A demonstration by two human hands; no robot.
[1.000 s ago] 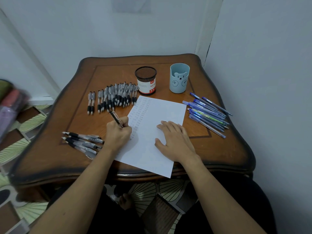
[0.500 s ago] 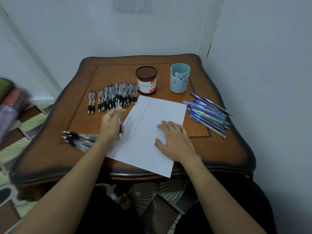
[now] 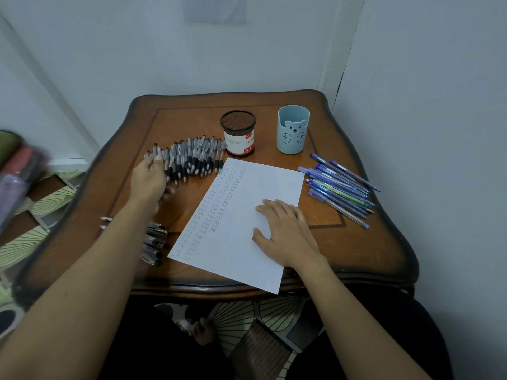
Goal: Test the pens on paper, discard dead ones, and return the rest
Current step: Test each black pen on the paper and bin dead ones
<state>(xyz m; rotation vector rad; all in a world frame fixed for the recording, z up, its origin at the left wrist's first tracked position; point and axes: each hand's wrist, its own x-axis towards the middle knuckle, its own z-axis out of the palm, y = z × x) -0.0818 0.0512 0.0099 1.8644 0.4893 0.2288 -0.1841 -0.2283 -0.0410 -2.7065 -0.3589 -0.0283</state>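
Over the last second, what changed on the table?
The left hand lifted its black pen off the paper and moved away and leftward to the row of black pens; whether it holds the pen now is unclear. The right hand stayed flat on the paper; the blue pens did not move.

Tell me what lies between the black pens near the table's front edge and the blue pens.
In the head view: the sheet of paper, with the right hand resting flat on it.
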